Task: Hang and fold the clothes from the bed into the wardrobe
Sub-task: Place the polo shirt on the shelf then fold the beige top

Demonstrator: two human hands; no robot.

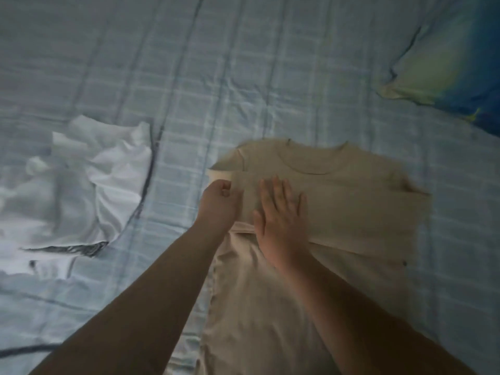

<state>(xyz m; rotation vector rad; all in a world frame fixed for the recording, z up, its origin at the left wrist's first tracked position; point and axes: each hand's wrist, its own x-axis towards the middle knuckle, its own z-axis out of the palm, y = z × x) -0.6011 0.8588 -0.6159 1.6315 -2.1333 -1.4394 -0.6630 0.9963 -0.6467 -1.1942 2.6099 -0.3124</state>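
A: How many hands were on the cloth?

B: Two. The right hand (280,212) lay flat with fingers spread, palm pressing on the one beige T-shirt (338,201). The left hand (220,200), at its nine o'clock and just beside it, was curled, pinching the edge of the sleeve folded across the chest.

A: And the shirt itself?

B: Spread on the bed (243,77), neckline toward twelve o'clock, hem toward six.

A: Anything else lying there?

B: One crumpled white garment (108,180) with dark trim at nine o'clock, well apart from the shirt. One blue and yellow pillow (443,66) at two o'clock. Both arms were bare.
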